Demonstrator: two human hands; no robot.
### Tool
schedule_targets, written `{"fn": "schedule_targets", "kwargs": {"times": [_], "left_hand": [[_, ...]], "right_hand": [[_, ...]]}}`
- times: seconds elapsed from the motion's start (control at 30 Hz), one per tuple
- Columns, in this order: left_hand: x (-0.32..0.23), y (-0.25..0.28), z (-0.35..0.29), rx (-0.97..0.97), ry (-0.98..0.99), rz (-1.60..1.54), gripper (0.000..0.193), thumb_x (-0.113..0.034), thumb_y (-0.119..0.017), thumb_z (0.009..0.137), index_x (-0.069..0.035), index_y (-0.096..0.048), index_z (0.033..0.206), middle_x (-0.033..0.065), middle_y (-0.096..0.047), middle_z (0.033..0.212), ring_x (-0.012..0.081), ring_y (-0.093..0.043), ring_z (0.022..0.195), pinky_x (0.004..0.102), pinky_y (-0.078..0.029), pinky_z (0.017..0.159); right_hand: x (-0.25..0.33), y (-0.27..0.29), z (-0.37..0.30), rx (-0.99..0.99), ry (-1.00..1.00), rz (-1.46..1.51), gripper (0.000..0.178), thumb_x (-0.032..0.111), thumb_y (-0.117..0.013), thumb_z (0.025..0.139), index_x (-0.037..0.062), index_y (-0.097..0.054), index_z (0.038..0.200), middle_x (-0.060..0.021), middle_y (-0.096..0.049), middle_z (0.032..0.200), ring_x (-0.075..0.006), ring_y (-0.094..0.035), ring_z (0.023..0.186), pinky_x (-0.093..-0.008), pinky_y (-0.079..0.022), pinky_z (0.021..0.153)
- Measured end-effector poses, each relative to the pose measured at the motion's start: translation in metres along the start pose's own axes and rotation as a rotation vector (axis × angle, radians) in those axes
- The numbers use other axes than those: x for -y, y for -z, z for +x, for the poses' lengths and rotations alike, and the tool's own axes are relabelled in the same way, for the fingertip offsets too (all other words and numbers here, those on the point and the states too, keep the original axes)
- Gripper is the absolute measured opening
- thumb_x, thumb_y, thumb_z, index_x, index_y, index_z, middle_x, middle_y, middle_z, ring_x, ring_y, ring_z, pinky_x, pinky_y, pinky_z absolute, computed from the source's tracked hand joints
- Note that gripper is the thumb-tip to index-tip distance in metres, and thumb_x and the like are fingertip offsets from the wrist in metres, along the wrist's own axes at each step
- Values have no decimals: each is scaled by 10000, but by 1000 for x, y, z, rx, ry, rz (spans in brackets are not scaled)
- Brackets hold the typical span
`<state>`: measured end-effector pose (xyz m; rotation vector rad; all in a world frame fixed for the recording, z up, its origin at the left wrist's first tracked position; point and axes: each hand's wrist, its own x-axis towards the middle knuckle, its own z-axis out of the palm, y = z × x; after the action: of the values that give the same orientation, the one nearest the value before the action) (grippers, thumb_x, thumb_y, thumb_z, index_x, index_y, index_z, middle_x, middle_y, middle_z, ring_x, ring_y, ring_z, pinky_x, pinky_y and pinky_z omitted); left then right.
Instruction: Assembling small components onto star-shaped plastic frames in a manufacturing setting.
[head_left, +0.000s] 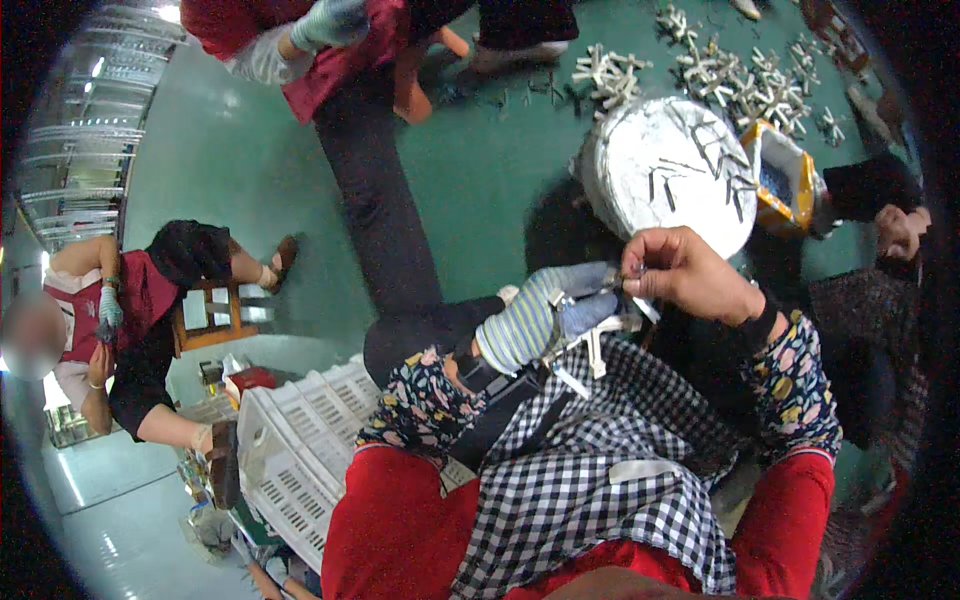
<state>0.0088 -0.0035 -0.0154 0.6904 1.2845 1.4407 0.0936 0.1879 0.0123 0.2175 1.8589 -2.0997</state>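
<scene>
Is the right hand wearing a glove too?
No, the right hand is bare, while the left hand wears a striped glove.

Workshop: small parts (765, 92) lie heaped on the green floor (490, 180) beyond the fingers (655, 245); a gloved co-worker (145, 295) sits to their left.

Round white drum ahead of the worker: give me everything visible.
The drum stands upright on the green floor, showing a round white top, slightly wrinkled and shiny like plastic, and a sliver of side wall. Several slim dark pieces lie scattered on top, mostly toward its right. A yellow-rimmed box sits close by its right side; whether they touch is unclear. The right hand overlaps its near edge in view.
</scene>
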Motion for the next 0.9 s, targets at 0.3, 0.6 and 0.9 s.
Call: {"fn": "schedule_targets", "kwargs": {"times": [0.3, 0.6, 0.9], "left_hand": [[-4, -1, -1, 7, 73, -42, 227, -70, -548, 895, 5, -586, 1106, 96, -650, 1014, 164, -609, 945, 284, -479, 858], [-5, -1, -1, -24, 111, -147, 250, -107, -551, 898, -7, -579, 1126, 120, -648, 1005, 190, -626, 940, 294, -509, 818], [-9, 6, 1, 13, 125, -74, 315, -123, -560, 891, 27, -540, 1166, 165, -631, 1048, 247, -621, 975, 350, -501, 865]], "right_hand": [[9, 1, -3, 6, 6, -82, 99, 19, -629, 808, 21, -583, 896, 3, -610, 809, -65, -537, 755, -221, -434, 684], [7, 4, 3, -6, -85, -49, 209, 31, -640, 807, 33, -546, 993, 29, -562, 868, -47, -502, 766, -189, -409, 669], [8, 0, -3, -81, -14, -110, 183, 74, -659, 817, 3, -585, 968, -11, -613, 840, -70, -543, 762, -218, -449, 671]]}}
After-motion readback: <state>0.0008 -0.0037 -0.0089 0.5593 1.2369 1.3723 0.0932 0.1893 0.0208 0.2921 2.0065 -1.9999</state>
